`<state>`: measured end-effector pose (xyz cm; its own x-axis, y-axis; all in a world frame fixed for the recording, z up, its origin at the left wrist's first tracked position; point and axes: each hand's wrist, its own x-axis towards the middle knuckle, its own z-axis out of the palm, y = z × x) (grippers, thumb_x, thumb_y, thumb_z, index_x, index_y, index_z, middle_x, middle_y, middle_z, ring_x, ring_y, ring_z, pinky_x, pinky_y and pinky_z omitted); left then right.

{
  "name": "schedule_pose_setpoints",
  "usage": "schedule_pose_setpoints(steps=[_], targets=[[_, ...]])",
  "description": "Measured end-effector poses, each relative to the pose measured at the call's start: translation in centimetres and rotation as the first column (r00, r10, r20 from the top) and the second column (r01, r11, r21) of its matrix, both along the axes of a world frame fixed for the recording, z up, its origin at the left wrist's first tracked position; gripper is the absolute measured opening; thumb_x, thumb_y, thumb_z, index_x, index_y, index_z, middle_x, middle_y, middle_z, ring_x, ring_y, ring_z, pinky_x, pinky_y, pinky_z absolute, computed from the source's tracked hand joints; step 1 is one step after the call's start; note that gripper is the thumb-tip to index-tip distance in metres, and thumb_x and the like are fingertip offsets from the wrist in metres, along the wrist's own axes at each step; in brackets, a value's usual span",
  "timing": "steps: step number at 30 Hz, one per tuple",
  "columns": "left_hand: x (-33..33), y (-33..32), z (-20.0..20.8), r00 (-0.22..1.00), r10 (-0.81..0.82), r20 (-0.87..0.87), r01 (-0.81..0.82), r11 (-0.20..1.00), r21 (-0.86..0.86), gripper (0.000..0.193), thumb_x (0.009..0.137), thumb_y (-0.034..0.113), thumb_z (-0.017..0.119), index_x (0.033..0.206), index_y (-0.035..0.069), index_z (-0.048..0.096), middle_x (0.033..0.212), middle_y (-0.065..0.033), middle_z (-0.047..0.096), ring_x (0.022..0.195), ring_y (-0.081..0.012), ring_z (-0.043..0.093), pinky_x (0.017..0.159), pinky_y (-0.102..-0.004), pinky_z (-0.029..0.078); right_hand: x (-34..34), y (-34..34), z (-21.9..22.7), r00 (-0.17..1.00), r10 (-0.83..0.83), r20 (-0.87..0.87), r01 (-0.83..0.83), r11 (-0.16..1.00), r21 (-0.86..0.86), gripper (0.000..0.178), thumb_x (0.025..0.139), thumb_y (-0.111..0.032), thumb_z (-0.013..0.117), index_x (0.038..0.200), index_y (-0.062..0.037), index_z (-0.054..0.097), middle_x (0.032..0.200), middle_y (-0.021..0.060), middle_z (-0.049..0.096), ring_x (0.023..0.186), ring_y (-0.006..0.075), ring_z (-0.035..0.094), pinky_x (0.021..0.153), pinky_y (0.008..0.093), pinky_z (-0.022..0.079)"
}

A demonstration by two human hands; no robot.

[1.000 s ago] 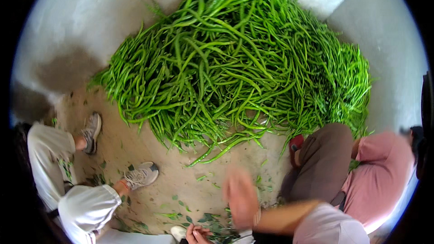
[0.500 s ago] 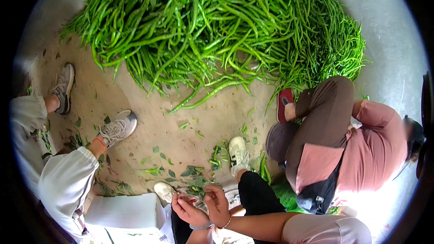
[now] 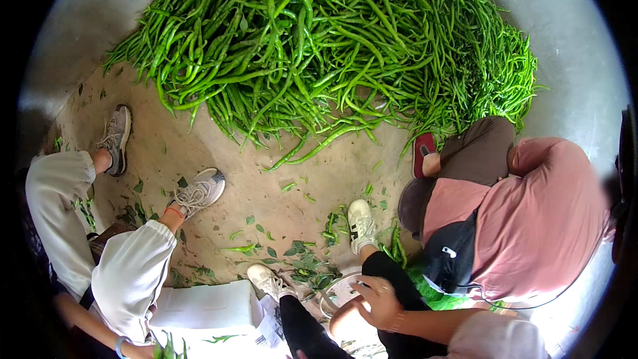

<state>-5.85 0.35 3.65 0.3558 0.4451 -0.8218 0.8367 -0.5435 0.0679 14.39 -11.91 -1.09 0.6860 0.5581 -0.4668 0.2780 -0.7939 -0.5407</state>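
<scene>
My right hand (image 3: 380, 304) is above my dark-trousered leg, beside the pale rim (image 3: 325, 304) of a round container. Its fingers are loosely bent and apart, and nothing shows in them. Only a sliver of skin at the lower edge may belong to my left hand (image 3: 301, 354); its fingers are hidden. At the lower left, a co-worker's arm with a pale wristband reaches to green chili peppers (image 3: 170, 350) over a white box (image 3: 206, 306). Beyond my feet lies a large heap of long green chili peppers (image 3: 292, 60).
A co-worker in a pink top (image 3: 531, 206) crouches at the right, close to the heap. Another person's legs in white trousers (image 3: 133, 262) are at the left. Loose leaves (image 3: 306, 262) and stray peppers litter the floor between the feet. A green bag (image 3: 432, 292) sits right of my leg.
My hands were together over my lap; the right has moved right with its fingers loosened, and the left has dropped away. The left co-worker's arm and peppers have appeared. The view has shifted.
</scene>
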Motion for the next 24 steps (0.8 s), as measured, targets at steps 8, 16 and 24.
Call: schedule_pose_setpoints(steps=[8, 16, 24], targets=[[2.2, -0.7, -0.2, 0.993, 0.120, 0.022, -0.115, 0.982, -0.150, 0.062, 0.065, 0.034, 0.058, 0.114, 0.004, 0.037, 0.115, -0.0247, 0.033, 0.105, -0.0358, 0.034, 0.089, -0.0401, 0.027, -3.2, -8.4, 5.8, 0.900, 0.049, -0.433, -0.307, 0.777, -0.549, 0.051, 0.072, -0.042, 0.046, 0.118, -0.0261, 0.030, 0.125, 0.0170, 0.021, 0.104, 0.0440, 0.031, 0.083, 0.0490, 0.031], [0.5, -1.9, -1.6, 0.998, 0.038, -0.059, -0.044, 0.994, -0.103, 0.063, 0.063, 0.044, 0.055, 0.115, 0.012, 0.039, 0.118, -0.0227, 0.032, 0.104, -0.0383, 0.035, 0.088, -0.0408, 0.029, -3.4, -7.5, 5.9, 0.895, 0.007, -0.446, -0.338, 0.664, -0.668, 0.052, 0.071, -0.040, 0.047, 0.118, -0.0265, 0.031, 0.126, 0.0160, 0.020, 0.104, 0.0407, 0.032, 0.084, 0.0462, 0.032], [4.0, -1.2, -1.1, 0.968, -0.051, -0.244, 0.020, 0.992, -0.127, 0.062, 0.067, 0.043, 0.052, 0.119, 0.014, 0.034, 0.121, -0.0176, 0.031, 0.108, -0.0329, 0.034, 0.089, -0.0366, 0.030, -2.6, -7.1, 5.7, 0.900, -0.036, -0.435, -0.307, 0.657, -0.688, 0.049, 0.072, -0.037, 0.046, 0.117, -0.0236, 0.032, 0.125, 0.0153, 0.022, 0.107, 0.0385, 0.031, 0.079, 0.0479, 0.035]])
